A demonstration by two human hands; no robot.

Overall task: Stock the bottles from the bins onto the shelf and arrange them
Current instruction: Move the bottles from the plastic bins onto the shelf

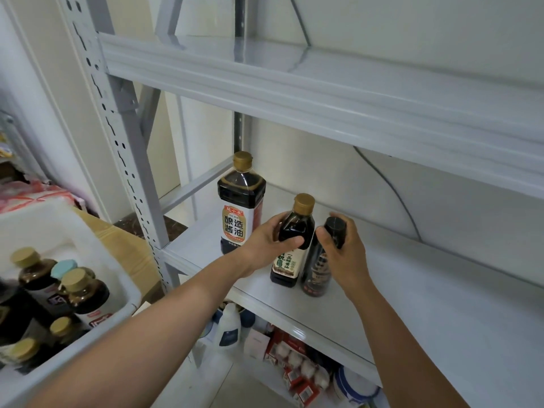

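Observation:
Three dark sauce bottles stand on the white shelf. A large soy sauce bottle with a gold cap stands at the back left. My left hand grips the shoulder of a smaller gold-capped bottle that stands in front of it. Right beside that one, my right hand grips the neck of a black-capped dark bottle. Both held bottles stand upright, side by side, their bases on the shelf. A white bin at lower left holds several more gold-capped bottles.
An upper shelf board hangs closely over the bottles. A perforated grey upright frames the shelf's left end. Below the shelf sit a white jug, red packets and a round tub. A cardboard box lies behind the bin.

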